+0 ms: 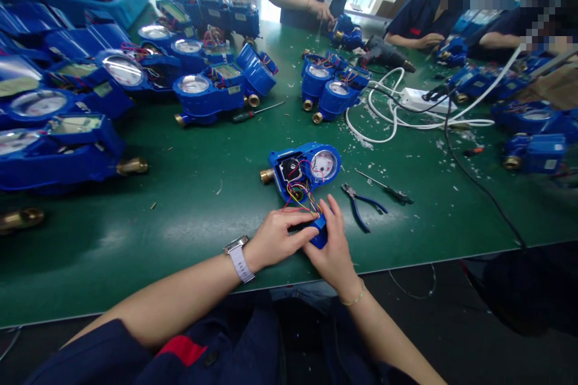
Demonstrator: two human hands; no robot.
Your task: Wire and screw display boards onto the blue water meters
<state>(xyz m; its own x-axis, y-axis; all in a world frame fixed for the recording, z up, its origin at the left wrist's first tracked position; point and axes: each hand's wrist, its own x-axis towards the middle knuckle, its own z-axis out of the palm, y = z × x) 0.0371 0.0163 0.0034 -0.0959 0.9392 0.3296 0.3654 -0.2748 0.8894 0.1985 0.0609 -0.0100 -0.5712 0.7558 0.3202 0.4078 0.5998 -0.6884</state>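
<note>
Left hand (280, 236) and right hand (333, 248) pinch a blue part (320, 239), probably wired to the opened meter (306, 169) nearby.

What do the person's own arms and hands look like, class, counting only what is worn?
Both the left hand and right hand are ungloved. The left wrist has a wristwatch with a pale lavender strap; the right has a thin yellowish bracelet. The sleeves are dark navy.
</note>
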